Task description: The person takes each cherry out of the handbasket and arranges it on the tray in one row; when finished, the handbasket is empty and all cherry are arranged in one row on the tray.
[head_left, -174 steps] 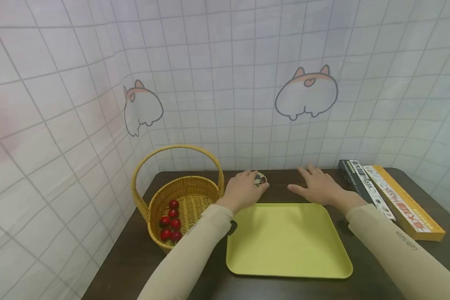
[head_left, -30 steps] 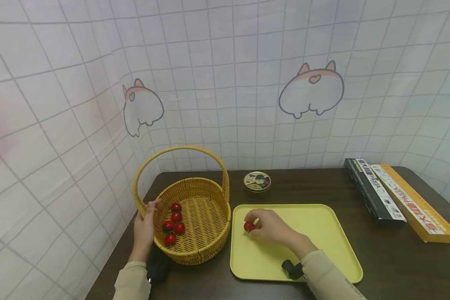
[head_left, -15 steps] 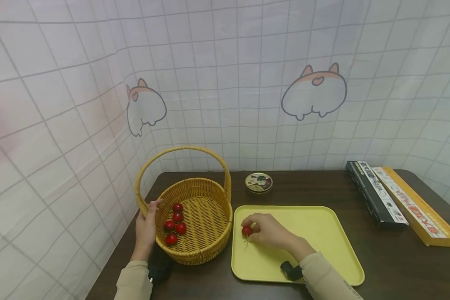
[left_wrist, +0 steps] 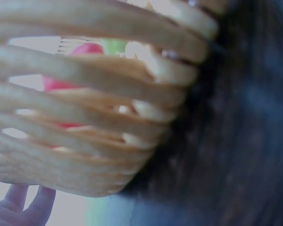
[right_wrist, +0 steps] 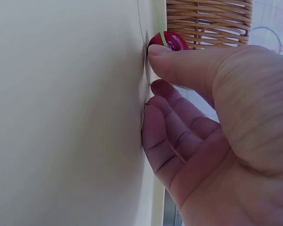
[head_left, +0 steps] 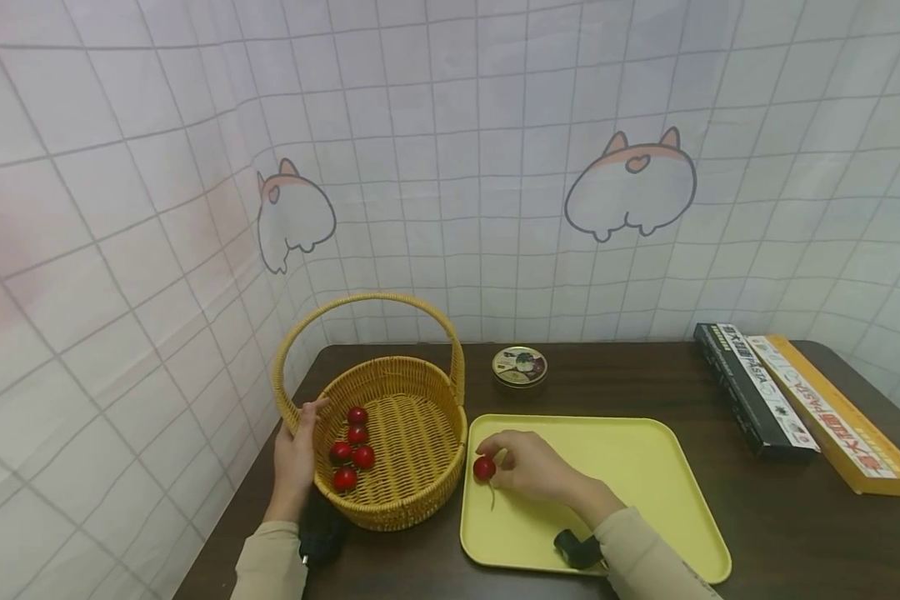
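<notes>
In the head view my left hand (head_left: 294,460) holds the wicker basket (head_left: 420,498) at its left side, by the foot of the arched handle. Several dark red cherries (head_left: 363,457) lie in the basket's left half. My right hand (head_left: 532,468) is low over the left part of the yellow tray (head_left: 607,442), its index finger and thumb around one cherry (head_left: 484,468) whose thin stem points toward me. In the right wrist view the thumb tip overlaps this cherry (right_wrist: 177,41) close to the tray, and the other fingers curl beside it.
A round tin (head_left: 520,367) stands behind the tray. On the right lie a black pasta box (head_left: 753,392) and an orange one (head_left: 840,417), side by side. A grid-patterned curtain (head_left: 450,167) hangs behind the dark table (head_left: 615,371).
Since the first frame, my hands have left the tin area; the left now holds the basket, and one cherry is at the tray. Over the last second the right hand shifted slightly left and nearer.
</notes>
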Demonstrator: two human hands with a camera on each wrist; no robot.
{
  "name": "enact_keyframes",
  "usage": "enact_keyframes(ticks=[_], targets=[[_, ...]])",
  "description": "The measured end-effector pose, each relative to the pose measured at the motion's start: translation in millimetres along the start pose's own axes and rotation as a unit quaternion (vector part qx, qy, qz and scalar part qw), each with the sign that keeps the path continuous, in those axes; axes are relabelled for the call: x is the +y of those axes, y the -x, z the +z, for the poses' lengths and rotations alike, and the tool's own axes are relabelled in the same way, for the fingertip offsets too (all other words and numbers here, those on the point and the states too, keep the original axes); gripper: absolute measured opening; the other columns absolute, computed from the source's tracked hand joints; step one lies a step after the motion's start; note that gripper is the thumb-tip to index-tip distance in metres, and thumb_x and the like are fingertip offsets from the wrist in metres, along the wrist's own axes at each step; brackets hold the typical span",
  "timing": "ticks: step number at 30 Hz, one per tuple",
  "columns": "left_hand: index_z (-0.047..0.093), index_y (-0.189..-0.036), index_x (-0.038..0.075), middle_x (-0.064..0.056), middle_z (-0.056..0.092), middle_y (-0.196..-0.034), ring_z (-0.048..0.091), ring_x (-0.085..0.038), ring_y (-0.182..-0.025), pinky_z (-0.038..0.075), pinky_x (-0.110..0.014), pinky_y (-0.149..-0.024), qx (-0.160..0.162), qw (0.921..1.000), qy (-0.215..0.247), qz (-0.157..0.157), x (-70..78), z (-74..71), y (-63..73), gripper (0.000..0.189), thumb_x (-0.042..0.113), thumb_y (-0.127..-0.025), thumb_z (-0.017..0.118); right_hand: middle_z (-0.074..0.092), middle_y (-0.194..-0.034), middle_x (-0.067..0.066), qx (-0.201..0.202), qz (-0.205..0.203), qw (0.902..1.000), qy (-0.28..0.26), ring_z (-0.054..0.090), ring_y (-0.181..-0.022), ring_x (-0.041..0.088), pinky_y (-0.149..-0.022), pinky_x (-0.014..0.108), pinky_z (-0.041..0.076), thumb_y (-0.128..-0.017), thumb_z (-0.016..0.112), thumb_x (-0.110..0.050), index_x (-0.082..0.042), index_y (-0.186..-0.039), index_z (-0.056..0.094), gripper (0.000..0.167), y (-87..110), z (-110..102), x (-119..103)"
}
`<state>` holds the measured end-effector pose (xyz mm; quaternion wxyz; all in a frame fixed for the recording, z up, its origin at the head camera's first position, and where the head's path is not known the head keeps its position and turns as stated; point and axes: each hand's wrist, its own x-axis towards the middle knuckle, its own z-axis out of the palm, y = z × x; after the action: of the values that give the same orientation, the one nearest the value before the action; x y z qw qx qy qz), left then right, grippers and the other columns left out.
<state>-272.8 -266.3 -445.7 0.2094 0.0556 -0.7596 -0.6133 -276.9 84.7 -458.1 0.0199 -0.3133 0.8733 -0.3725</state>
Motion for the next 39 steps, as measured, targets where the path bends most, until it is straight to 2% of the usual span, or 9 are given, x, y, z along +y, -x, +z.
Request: enact_keyframes(ticks=[7, 12, 17, 22, 25, 28, 34, 37, 39], targets=[[0.058, -0.130, 0.004, -0.021, 0.051, -0.128, 0.043, -0.028, -0.119, 0.027, -0.051, -0.109, -0.001, 1.0000, -0.005, 0.005, -0.3, -0.6, -0.5, 0.059, 0.052, -0.102, 0.038, 0.069, -0.106, 0.002, -0.005, 0.002, 1.0000, -0.004, 0.063, -0.079, 0.010, -0.071, 0.028, 0.049, -0.078, 0.078, -0.002, -0.007, -0.114, 0.068, 0.037, 0.0, -1, 1], [0.058, -0.130, 0.004, -0.021, 0.052, -0.129, 0.045, -0.027, -0.119, 0.030, -0.049, -0.107, 0.004, 1.0000, -0.005, 0.004, -0.3, -0.8, 0.3, 0.060, 0.053, -0.102, 0.038, 0.067, -0.114, 0.005, -0.016, -0.009, 0.9998, 0.009, 0.066, -0.086, 0.017, -0.076, 0.032, 0.051, -0.080, 0.077, -0.007, -0.007, -0.119, 0.066, 0.041, 2.0, -11, -4], [0.058, -0.129, 0.002, -0.021, 0.053, -0.126, 0.046, -0.027, -0.117, 0.031, -0.046, -0.105, 0.011, 0.9999, 0.001, 0.010, -0.6, 0.1, 0.5, 0.059, 0.050, -0.102, 0.038, 0.066, -0.120, 0.002, -0.006, -0.024, 0.9996, 0.013, 0.065, -0.095, 0.023, -0.077, 0.033, 0.053, -0.089, 0.071, -0.014, -0.010, -0.122, 0.065, 0.035, 5.1, -26, -28], [0.057, -0.131, 0.003, -0.019, 0.052, -0.132, 0.045, -0.029, -0.124, 0.030, -0.048, -0.108, 0.000, 1.0000, 0.009, 0.003, -0.8, -0.2, 0.8, 0.060, 0.052, -0.102, 0.039, 0.068, -0.115, -0.002, 0.027, -0.068, 0.9970, -0.025, 0.063, -0.094, 0.013, -0.080, 0.035, 0.053, -0.095, 0.065, -0.018, -0.014, -0.118, 0.067, 0.024, 0.6, -28, -66], [0.056, -0.133, 0.005, -0.018, 0.051, -0.137, 0.043, -0.031, -0.129, 0.029, -0.050, -0.110, -0.013, 0.9998, 0.009, -0.007, -1.0, -0.1, 1.6, 0.059, 0.052, -0.101, 0.040, 0.069, -0.112, -0.003, 0.037, -0.097, 0.9938, -0.040, 0.061, -0.094, 0.009, -0.083, 0.037, 0.053, -0.095, 0.064, -0.016, -0.015, -0.115, 0.069, 0.020, -9.8, -20, -86], [0.055, -0.133, 0.005, -0.018, 0.049, -0.140, 0.041, -0.031, -0.131, 0.029, -0.051, -0.111, -0.019, 0.9997, 0.006, -0.010, -0.2, 0.0, 2.3, 0.059, 0.053, -0.101, 0.040, 0.070, -0.111, -0.002, 0.024, -0.106, 0.9935, -0.034, 0.061, -0.095, 0.009, -0.084, 0.033, 0.053, -0.096, 0.063, -0.016, -0.016, -0.113, 0.071, 0.019, -26.7, -5, -97], [0.057, -0.130, 0.005, -0.017, 0.052, -0.138, 0.043, -0.029, -0.130, 0.031, -0.049, -0.110, -0.007, 0.9999, 0.001, -0.009, 1.0, 0.1, 3.9, 0.060, 0.054, -0.099, 0.043, 0.071, -0.109, -0.005, -0.052, -0.088, 0.9940, 0.038, 0.063, -0.101, 0.010, -0.084, 0.024, 0.050, -0.093, 0.065, -0.019, -0.014, -0.113, 0.072, 0.021, -63.8, 31, -104], [0.059, -0.129, 0.005, -0.017, 0.053, -0.137, 0.045, -0.028, -0.128, 0.033, -0.048, -0.108, -0.001, 0.9999, 0.001, -0.012, 1.1, 0.9, 4.6, 0.060, 0.055, -0.099, 0.043, 0.070, -0.110, -0.006, -0.083, -0.085, 0.9898, 0.078, 0.063, -0.105, 0.010, -0.087, 0.025, 0.050, -0.090, 0.069, -0.019, -0.013, -0.115, 0.071, 0.026, -77.3, 45, -110], [0.059, -0.128, 0.005, -0.017, 0.054, -0.136, 0.047, -0.029, -0.127, 0.034, -0.047, -0.105, 0.003, 0.9999, 0.004, -0.009, 1.1, 2.1, 4.8, 0.059, 0.054, -0.100, 0.043, 0.068, -0.117, -0.004, -0.092, -0.081, 0.9866, 0.107, 0.061, -0.109, 0.011, -0.091, 0.027, 0.049, -0.089, 0.071, -0.021, -0.014, -0.119, 0.069, 0.031, -84.6, 53, -115]])
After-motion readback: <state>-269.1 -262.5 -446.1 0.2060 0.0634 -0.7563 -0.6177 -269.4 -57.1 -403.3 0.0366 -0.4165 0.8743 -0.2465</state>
